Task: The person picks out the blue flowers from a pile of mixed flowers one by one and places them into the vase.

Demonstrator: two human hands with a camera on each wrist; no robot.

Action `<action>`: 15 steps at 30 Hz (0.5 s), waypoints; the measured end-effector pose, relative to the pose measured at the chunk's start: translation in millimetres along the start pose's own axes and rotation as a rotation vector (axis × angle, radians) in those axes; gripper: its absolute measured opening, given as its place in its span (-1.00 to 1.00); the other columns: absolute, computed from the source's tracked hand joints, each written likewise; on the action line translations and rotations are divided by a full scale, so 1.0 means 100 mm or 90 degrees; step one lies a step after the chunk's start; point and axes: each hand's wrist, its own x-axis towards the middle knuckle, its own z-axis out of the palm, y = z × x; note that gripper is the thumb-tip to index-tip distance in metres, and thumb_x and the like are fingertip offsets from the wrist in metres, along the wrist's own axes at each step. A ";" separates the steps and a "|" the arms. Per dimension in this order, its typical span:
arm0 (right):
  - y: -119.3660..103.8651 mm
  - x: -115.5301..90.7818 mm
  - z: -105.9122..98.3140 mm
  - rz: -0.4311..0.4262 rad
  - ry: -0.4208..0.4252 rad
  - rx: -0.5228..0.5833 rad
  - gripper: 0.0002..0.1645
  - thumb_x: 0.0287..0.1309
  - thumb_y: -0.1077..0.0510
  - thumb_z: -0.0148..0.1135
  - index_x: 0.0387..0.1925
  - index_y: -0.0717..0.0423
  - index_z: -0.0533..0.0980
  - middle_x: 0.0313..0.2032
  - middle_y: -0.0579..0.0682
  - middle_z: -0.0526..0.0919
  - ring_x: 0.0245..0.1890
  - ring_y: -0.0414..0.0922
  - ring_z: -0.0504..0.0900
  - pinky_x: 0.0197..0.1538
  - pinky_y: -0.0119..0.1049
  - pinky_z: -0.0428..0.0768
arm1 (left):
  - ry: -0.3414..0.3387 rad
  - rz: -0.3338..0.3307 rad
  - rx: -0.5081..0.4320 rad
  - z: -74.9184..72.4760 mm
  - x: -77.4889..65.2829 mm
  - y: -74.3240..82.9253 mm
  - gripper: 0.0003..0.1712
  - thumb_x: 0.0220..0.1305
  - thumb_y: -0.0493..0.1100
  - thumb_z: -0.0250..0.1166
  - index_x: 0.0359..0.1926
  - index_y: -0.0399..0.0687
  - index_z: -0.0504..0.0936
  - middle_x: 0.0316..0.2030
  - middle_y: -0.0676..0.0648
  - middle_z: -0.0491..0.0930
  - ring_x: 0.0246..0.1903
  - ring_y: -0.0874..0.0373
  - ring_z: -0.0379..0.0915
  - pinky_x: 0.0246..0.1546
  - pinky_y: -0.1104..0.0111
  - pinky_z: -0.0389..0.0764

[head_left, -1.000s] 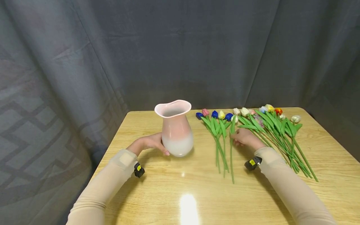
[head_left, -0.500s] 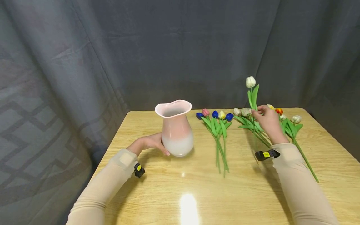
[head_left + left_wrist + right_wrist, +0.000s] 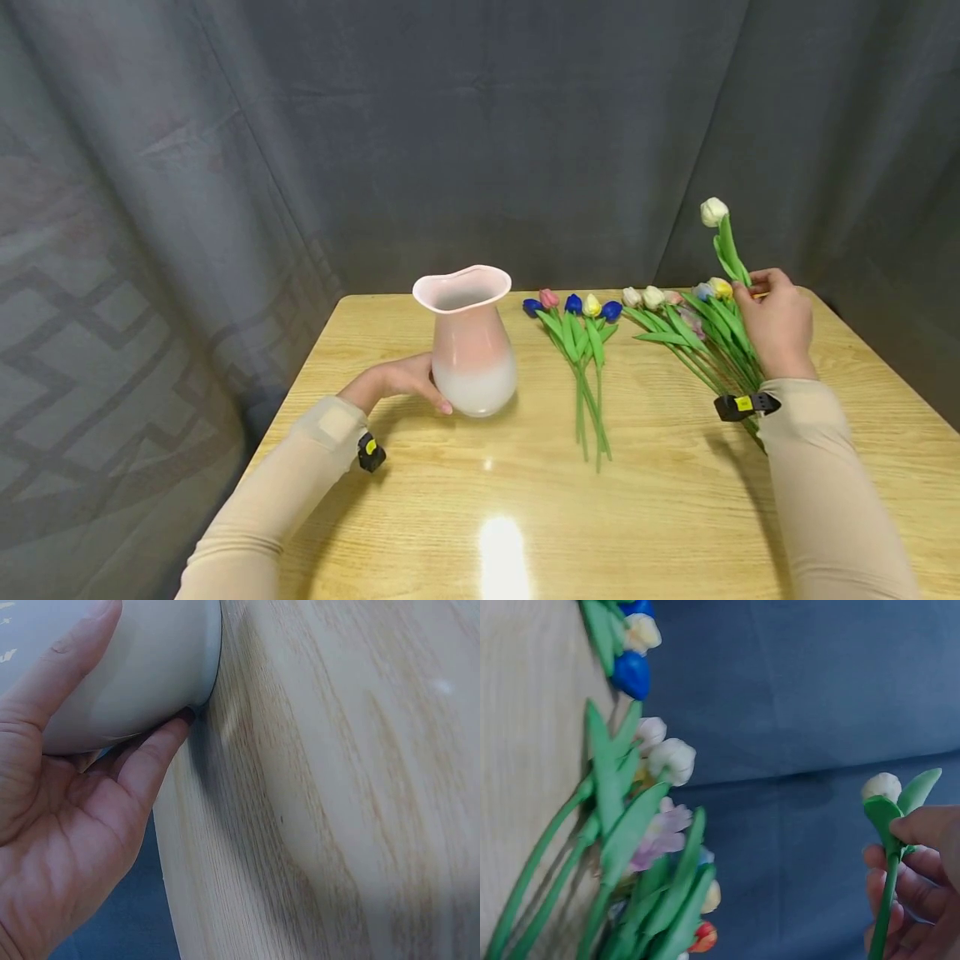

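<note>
A pink-and-white vase point(image 3: 474, 358) with a wavy rim stands upright on the wooden table. My left hand point(image 3: 405, 382) holds its lower left side, thumb across the front; in the left wrist view the other fingers reach round near the base of the vase point(image 3: 150, 682). Raised at the far right, my right hand point(image 3: 780, 325) pinches a white tulip point(image 3: 715, 213) by its stem just below the leaves. The right wrist view shows thumb and fingers on the green stem of this tulip point(image 3: 886, 907), its bloom upward.
Right of the vase lies a small bunch of blue, pink and yellow tulips point(image 3: 581, 342). Farther right a larger bunch of mixed tulips point(image 3: 697, 329) is partly hidden by my right hand and forearm. A grey curtain point(image 3: 480, 150) hangs behind the table point(image 3: 540, 517).
My right hand has picked the white tulip up from the table between the bunches and carried it up and to the right, over the larger bunch. Left hand and vase stay put.
</note>
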 end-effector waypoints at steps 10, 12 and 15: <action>0.22 0.00 0.16 -0.012 -0.010 -0.053 -0.52 0.40 0.03 -0.02 0.05 0.41 0.41 -0.08 0.39 0.59 -0.21 0.32 0.54 -0.40 0.02 0.42 | 0.000 0.000 -0.001 0.00 0.02 -0.01 0.03 -0.10 -0.37 0.51 0.38 -0.05 0.17 0.28 -0.09 0.36 0.25 0.03 0.30 0.33 0.13 0.26; 0.25 0.00 0.18 -0.011 -0.008 -0.058 -0.54 0.39 0.05 -0.01 0.04 0.41 0.42 -0.09 0.39 0.59 -0.19 0.34 0.52 -0.33 0.11 0.42 | 0.001 -0.002 -0.001 0.00 0.02 0.00 0.02 -0.10 -0.38 0.50 0.38 -0.06 0.17 0.27 -0.10 0.36 0.25 0.03 0.30 0.33 0.13 0.26; 0.28 0.00 0.20 0.004 -0.018 -0.065 -0.55 0.39 0.06 -0.02 0.04 0.39 0.41 -0.08 0.38 0.59 -0.16 0.35 0.47 -0.32 0.14 0.38 | 0.001 -0.004 -0.001 0.01 0.01 0.01 0.02 -0.10 -0.39 0.49 0.38 -0.06 0.17 0.28 -0.11 0.36 0.26 0.01 0.29 0.33 0.12 0.26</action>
